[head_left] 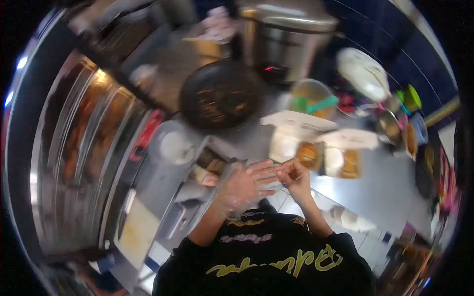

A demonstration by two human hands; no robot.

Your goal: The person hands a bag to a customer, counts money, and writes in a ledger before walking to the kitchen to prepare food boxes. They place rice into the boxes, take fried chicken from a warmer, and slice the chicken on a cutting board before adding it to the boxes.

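Black sweatshirt [266, 256] at 6 o'clock. Left hand [245, 186] at centre, fingers spread inside plastic glove [230, 201]. Right hand [297, 178] pinches glove fingertip. Food boxes [316, 150] at 2 o'clock, pan [222, 93] at 12.

clear plastic glove [236, 193], crinkled, over left hand [251, 181]

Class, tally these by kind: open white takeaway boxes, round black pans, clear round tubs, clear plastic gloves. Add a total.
Open white takeaway boxes: 2
Round black pan: 1
Clear round tub: 1
Clear plastic glove: 1
Total: 5
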